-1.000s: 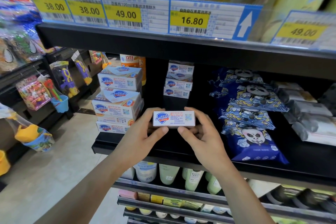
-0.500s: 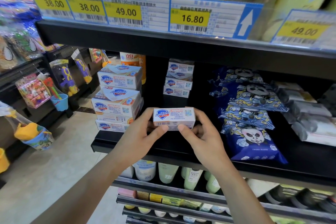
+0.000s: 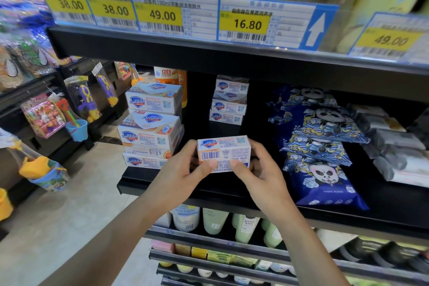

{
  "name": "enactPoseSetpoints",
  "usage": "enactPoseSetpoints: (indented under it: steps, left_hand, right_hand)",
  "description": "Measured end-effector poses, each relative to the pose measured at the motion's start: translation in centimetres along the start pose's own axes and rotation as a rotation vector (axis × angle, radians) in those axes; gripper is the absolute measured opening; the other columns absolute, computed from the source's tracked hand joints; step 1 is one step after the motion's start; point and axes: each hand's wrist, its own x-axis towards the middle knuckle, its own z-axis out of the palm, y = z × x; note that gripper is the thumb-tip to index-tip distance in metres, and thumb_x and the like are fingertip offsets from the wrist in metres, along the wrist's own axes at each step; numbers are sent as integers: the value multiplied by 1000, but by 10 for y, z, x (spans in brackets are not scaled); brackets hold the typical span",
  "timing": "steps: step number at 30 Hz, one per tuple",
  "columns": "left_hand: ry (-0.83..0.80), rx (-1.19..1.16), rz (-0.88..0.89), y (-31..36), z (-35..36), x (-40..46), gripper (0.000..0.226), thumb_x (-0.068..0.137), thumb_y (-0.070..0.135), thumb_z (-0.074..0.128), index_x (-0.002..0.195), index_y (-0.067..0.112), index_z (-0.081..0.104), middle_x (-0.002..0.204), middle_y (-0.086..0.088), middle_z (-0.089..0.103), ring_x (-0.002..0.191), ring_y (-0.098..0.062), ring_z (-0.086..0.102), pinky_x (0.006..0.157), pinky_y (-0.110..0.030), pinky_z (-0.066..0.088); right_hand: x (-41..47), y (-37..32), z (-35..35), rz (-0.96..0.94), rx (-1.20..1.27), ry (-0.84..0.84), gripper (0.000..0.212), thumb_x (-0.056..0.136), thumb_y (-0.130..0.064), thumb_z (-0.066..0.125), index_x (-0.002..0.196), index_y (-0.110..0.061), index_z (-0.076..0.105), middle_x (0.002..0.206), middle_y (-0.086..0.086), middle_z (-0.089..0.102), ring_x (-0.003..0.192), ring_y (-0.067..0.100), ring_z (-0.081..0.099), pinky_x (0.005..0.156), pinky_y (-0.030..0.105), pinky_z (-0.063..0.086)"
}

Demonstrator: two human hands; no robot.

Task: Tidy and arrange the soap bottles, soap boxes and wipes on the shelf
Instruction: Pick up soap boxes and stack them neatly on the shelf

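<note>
Head view: a person's two hands hold one soap box in front of a black shop shelf.
Shelf [image 3: 232, 189]: dark board directly under the grip; its front lip lies below both wrists.
Wipes [image 3: 325, 165]: blue panda packs overlapping in a row, right of the grip, apart from it.
Large soap boxes [image 3: 151, 132]: stack left of the grip, close beside the left hand; the tiers sit slightly askew.
Small soap stack [image 3: 228, 105]: behind and above the grip, further back on the shelf.
Soap box [image 3: 224, 153]: held off the shelf, barcode face tipped toward the camera.
Left hand [image 3: 183, 169]: grip closed on the box's left end, thumb on the front.
Right hand [image 3: 262, 169]: grip closed on the right end likewise.
Risk: the left hand could nudge the uneven stack beside it and topple it; set near the lip, the box could slide off.
</note>
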Motion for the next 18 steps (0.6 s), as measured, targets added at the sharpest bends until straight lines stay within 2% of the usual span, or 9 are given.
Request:
enactPoseSetpoints:
  steps: [4,8,12,15,18]
  left_hand:
    - [13,-17,-8,-2,-1,0,39,98,68,53,128,43,52,125,29,69,119,4,65,103,-41,54]
    - [21,-23,-13,-5,-1,-1,39,99,66,53,129,41,53,126,27,69,120,2,64,104,-42,54]
    - [18,-34,-17,-4,-1,0,38,99,59,53,132,40,54,127,28,69,121,4,63,106,-38,53]
    - [14,-28,-22,-3,-1,0,37,99,58,53,132,41,53,126,30,68,120,6,63,106,-35,53]
    - [15,-29,-24,-1,-1,-1,36,99,58,51,131,43,53,124,31,68,120,7,63,106,-35,52]
  right_hand:
    - [-1,-4,0,-25,-6,-24,78,91,-7,75,150,-46,41,121,-12,66,97,16,68,85,28,55]
    - [-1,-4,0,-62,-16,-44,99,87,5,74,155,-51,29,118,-6,65,82,11,63,76,20,50]
    - [-3,-6,1,-90,-13,-46,98,89,4,75,157,-50,29,111,-16,66,82,11,62,75,18,50]
    - [-2,-5,2,-103,-11,-39,91,91,0,76,155,-50,35,114,-9,68,86,16,64,76,19,50]
    - [-1,-3,2,-105,-21,-13,81,90,-7,79,147,-54,44,112,-9,68,90,21,67,81,27,55]
